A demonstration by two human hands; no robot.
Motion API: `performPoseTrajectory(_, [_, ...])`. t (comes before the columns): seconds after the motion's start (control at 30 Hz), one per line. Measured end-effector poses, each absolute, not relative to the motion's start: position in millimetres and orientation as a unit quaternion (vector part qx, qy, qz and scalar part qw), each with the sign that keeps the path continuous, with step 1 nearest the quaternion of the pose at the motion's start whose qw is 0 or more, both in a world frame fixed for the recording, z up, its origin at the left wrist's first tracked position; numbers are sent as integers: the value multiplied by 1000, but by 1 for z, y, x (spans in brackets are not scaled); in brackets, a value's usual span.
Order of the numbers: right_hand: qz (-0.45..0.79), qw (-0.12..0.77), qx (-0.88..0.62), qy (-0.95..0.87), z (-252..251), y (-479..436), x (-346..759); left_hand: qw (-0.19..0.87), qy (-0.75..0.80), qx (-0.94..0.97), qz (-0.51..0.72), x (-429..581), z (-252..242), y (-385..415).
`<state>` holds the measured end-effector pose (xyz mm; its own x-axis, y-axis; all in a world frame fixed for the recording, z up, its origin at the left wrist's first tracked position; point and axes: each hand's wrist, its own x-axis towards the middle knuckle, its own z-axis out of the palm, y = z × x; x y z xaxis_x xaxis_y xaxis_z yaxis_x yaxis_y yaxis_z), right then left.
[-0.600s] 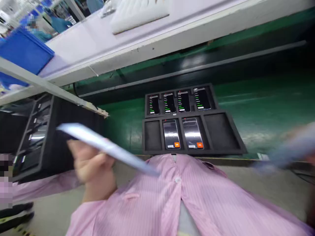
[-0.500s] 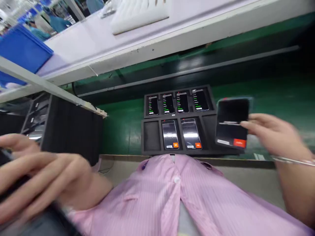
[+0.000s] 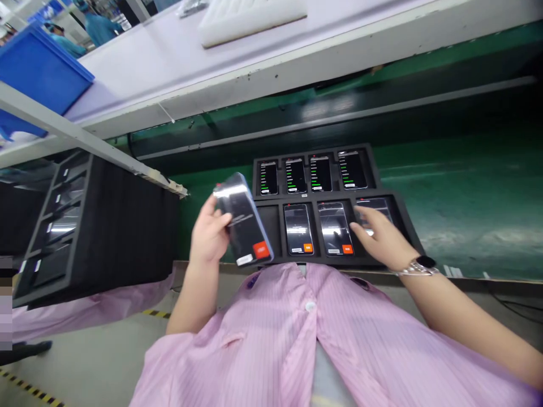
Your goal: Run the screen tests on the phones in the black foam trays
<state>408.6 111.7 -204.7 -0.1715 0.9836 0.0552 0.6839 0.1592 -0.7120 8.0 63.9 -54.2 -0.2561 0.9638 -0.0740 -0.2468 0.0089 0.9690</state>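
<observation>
My left hand (image 3: pixel 207 234) grips a smartphone (image 3: pixel 246 217) by its left edge, thumb on the front. That phone is tilted above the front-left compartment of a black foam tray (image 3: pixel 409 232). It has a dark screen with a red-orange square and a white label at the bottom. My right hand (image 3: pixel 384 240), fingers apart, lies over another smartphone (image 3: pixel 378 204) in the front-right compartment and partly hides it. Between the hands, two similar phones, a left one (image 3: pixel 297 226) and a right one (image 3: pixel 335 223), rest in their compartments.
Several phones (image 3: pixel 321 174) with green marks on their screens fill the tray's back row. Stacked black trays (image 3: pixel 123 226) stand at left, beneath a pale metal bar (image 3: pixel 85 138). A white shelf (image 3: pixel 271 76) crosses behind, bearing a blue bin (image 3: pixel 42 70) and white foam (image 3: pixel 254 20).
My left hand has come from the lower left to the tray with a phone. The phone in my right hand has gone down into the front-right compartment, and those fingers have loosened.
</observation>
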Motion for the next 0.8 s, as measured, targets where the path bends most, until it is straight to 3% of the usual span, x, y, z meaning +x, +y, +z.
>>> performPoseTrajectory(0.23, [397, 339, -667, -532, -237, 110, 365, 556, 662, 301, 403, 12, -175, 98])
performPoseTrajectory(0.4, [425, 210, -685, -553, -224, 128, 367, 541, 685, 370, 318, 22, -197, 103])
performPoseTrajectory(0.47, [408, 196, -672, -586, -219, 127, 363, 485, 714, 440, 248, 25, -195, 104])
performPoseTrajectory(0.67, [503, 277, -700, -425, -205, 124, 354, 136, 659, 727, 133, 53, -179, 104])
performPoseTrajectory(0.8, [487, 113, -716, -488, -183, 140, 365, 103, 628, 770, 48, 81, -181, 122])
